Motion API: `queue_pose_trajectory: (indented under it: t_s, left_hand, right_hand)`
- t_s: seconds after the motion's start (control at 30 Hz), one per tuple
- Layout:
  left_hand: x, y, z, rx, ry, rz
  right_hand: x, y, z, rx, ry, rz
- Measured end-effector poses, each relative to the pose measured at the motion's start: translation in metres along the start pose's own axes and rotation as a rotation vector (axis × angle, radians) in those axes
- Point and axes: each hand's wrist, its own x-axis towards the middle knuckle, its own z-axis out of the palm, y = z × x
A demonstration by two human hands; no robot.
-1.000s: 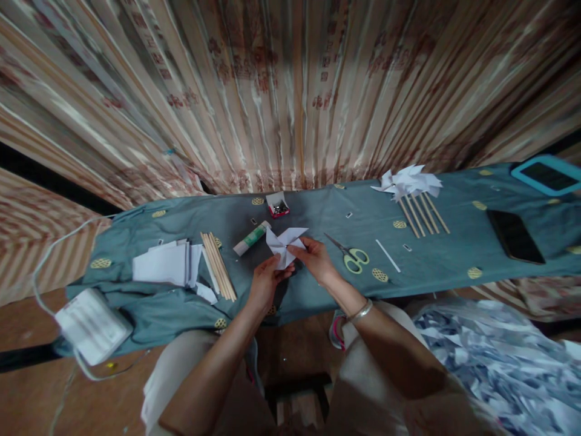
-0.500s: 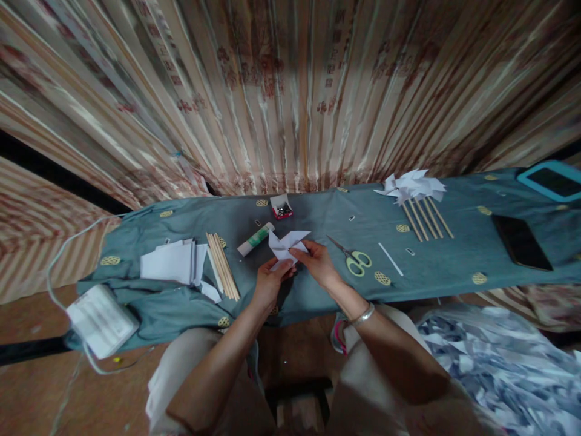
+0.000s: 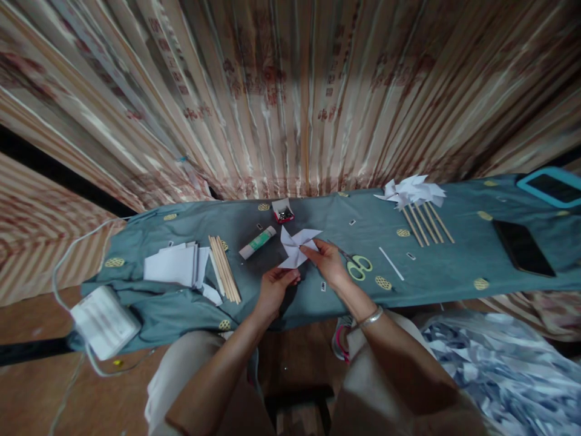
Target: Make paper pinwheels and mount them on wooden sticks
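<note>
A white paper pinwheel (image 3: 295,249) with folded blades is held over the table, front side up. My right hand (image 3: 330,263) pinches it, the thumb near its centre and the fingers at its right edge. My left hand (image 3: 273,292) is just below its lower left blade, fingers curled and thumb pressed in. Whether the left fingers hold anything is hidden. Close by lie a glue stick (image 3: 257,243), a small open box of metal pins (image 3: 284,212) and green-handled scissors (image 3: 358,266), partly behind the right hand.
Left on the cloth-covered table (image 3: 254,290) are wooden sticks (image 3: 224,269), stacked paper (image 3: 170,264) and a white box-shaped device (image 3: 106,322). Right are finished pinwheels (image 3: 415,191) on sticks, a paper strip (image 3: 391,263), a phone (image 3: 523,247) and a blue-framed tablet (image 3: 554,186). A bag of paper pieces (image 3: 508,369) stands below.
The pinwheel has shifted slightly right in my right hand. My left thumb has come off the paper and now sits below it. The view has tilted a little.
</note>
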Motion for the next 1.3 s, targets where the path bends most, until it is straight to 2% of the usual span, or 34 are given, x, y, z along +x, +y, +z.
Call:
queue_pose_trajectory:
  t_s: [0.2,0.47,0.6,0.7,0.8,0.97,1.13,1.3]
  left_hand:
    - [-0.001,0.002,-0.009,0.114,-0.008,0.078]
    - [0.015,0.02,-0.044,0.359,0.143,0.309]
    - [0.023,0.029,-0.062,0.539,0.243,0.455]
    - [0.031,0.036,-0.066,0.617,0.248,0.546]
    - [0.042,0.047,-0.063,0.703,0.214,0.62]
    - [0.071,0.066,-0.047,0.966,0.129,0.777]
    - [0.108,0.078,-0.027,1.09,0.057,0.819]
    - [0.137,0.086,-0.011,1.26,-0.084,0.836]
  right_hand:
    - [0.0,-0.001,-0.009,0.039,-0.039,0.043]
    - [-0.002,0.001,-0.016,-0.119,-0.162,0.084]
    - [-0.006,-0.002,-0.016,-0.164,-0.289,0.106]
    - [-0.007,-0.004,-0.015,-0.24,-0.379,0.126]
    - [-0.007,-0.003,-0.013,-0.371,-0.407,0.119]
    - [-0.009,-0.005,-0.009,-0.562,-0.447,0.069]
    - [-0.011,-0.013,-0.012,-0.677,-0.454,0.065]
    - [-0.011,-0.021,-0.014,-0.713,-0.453,0.073]
